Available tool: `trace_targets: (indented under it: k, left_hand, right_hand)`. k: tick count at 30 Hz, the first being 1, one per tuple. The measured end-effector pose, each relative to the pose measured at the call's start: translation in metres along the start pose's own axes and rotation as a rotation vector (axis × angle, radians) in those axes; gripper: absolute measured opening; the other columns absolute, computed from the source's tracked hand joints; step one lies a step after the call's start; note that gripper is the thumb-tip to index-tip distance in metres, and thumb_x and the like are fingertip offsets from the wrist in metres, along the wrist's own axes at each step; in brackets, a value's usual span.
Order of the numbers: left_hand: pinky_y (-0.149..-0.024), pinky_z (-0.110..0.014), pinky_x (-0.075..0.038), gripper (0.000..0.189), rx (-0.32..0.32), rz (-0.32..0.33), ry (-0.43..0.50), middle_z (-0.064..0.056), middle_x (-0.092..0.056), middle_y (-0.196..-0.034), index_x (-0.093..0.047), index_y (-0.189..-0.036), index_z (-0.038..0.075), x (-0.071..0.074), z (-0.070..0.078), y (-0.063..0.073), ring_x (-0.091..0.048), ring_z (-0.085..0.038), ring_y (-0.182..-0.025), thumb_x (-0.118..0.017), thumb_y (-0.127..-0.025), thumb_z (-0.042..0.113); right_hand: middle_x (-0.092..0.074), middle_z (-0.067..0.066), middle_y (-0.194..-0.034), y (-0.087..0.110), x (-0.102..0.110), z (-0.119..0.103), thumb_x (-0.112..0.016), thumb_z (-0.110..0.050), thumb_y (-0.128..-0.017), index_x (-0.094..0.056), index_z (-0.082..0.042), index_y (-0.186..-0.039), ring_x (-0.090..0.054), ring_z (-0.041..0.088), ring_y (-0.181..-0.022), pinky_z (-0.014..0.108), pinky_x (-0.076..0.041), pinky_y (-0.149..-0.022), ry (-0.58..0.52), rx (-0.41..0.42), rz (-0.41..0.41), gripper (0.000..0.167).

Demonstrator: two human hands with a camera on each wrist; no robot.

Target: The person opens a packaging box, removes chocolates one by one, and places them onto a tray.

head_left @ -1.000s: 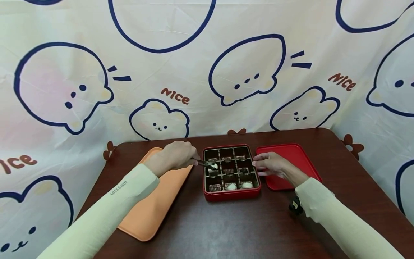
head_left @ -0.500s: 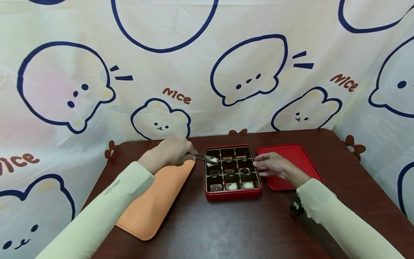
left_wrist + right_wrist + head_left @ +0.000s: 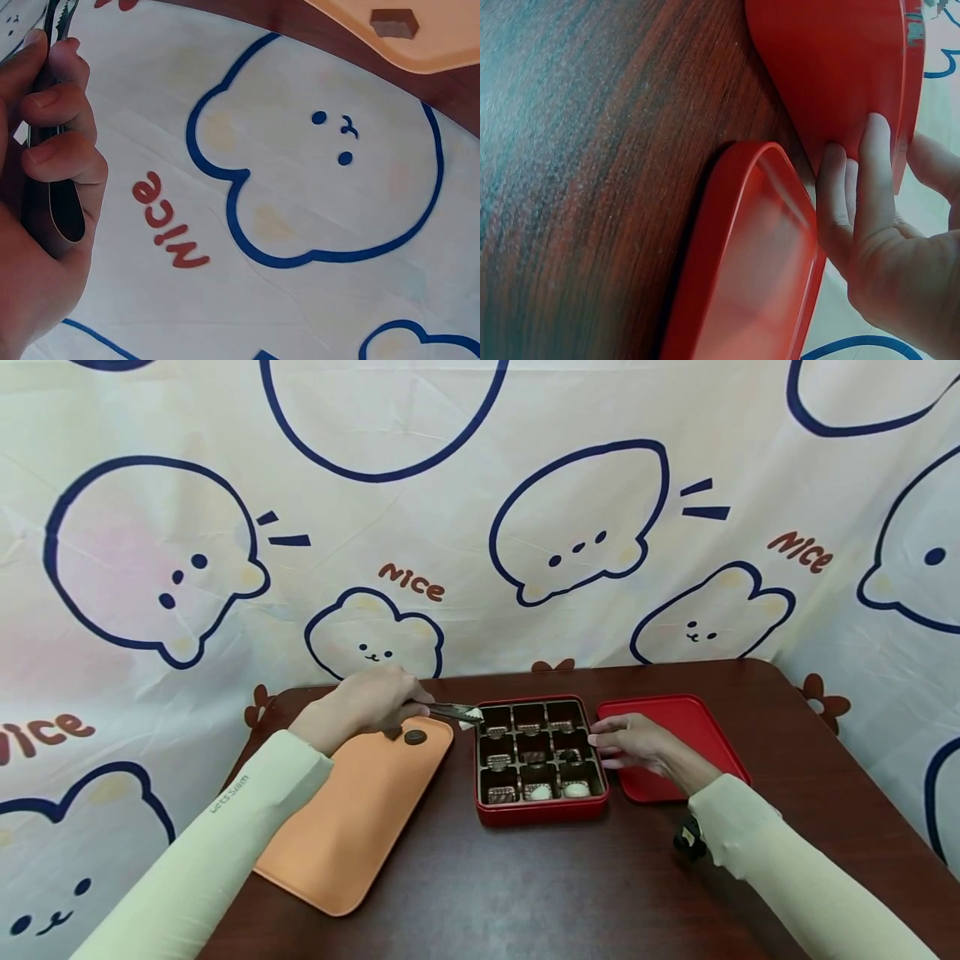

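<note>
Probably for clean handling, tongs (image 3: pixel 447 712) are gripped by the left hand (image 3: pixel 375 697), a white sweet (image 3: pixel 470 717) pinched in their tips near the box's (image 3: pixel 542 815) ten o'clock. At three o'clock, the box is touched by the right hand's (image 3: pixel 641 745) straightened fingers (image 3: pixel 874 172), presumably for steadiness.

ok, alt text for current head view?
A left hand holds tongs gripping a white piece at the left edge of a sectioned red box, while a right hand touches its right side. An orange tray bearing a dark piece lies left, a red lid right.
</note>
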State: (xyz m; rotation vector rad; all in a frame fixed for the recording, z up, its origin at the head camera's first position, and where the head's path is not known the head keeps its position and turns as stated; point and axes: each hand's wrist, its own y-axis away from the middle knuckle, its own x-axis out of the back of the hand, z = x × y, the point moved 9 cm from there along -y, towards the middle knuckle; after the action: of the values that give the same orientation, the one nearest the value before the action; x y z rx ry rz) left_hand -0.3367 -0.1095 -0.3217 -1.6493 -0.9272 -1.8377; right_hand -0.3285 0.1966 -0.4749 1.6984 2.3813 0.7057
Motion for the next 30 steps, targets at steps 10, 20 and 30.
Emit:
trace_targets:
  k: [10,20,30]
  left_hand:
    - [-0.067,-0.032,-0.054,0.018,0.061,-0.007,0.022,-0.004,-0.074,-0.092,-0.079,-0.101,0.014,-0.001,-0.035,0.007,-0.066,-0.011,-0.071,-0.063,-0.099,0.02]
    - [-0.077,-0.039,-0.057,0.022,0.118,0.015,0.028,-0.012,-0.074,-0.111,-0.076,-0.113,0.006,-0.006,-0.067,0.021,-0.07,-0.029,-0.101,-0.067,-0.096,0.018]
    - [-0.068,-0.033,-0.052,0.021,0.198,-0.039,0.074,-0.012,-0.073,-0.112,-0.077,-0.111,0.008,-0.015,-0.095,0.038,-0.066,-0.015,-0.083,-0.064,-0.098,0.018]
  right_hand:
    - [-0.042,0.03,-0.148,0.0,0.001,0.001,-0.06,-0.016,-0.101,-0.039,0.008,-0.146,-0.05,0.04,-0.132,0.041,-0.055,-0.09,-0.005,0.0,0.001,0.055]
    - [-0.044,0.029,-0.147,0.001,0.0,0.0,-0.061,-0.016,-0.1,-0.04,0.007,-0.145,-0.053,0.037,-0.129,0.041,-0.055,-0.089,-0.01,-0.013,0.001,0.055]
    - [-0.043,0.029,-0.147,0.001,0.0,0.0,-0.06,-0.016,-0.101,-0.039,0.008,-0.146,-0.052,0.038,-0.13,0.041,-0.055,-0.09,-0.008,-0.014,0.002,0.055]
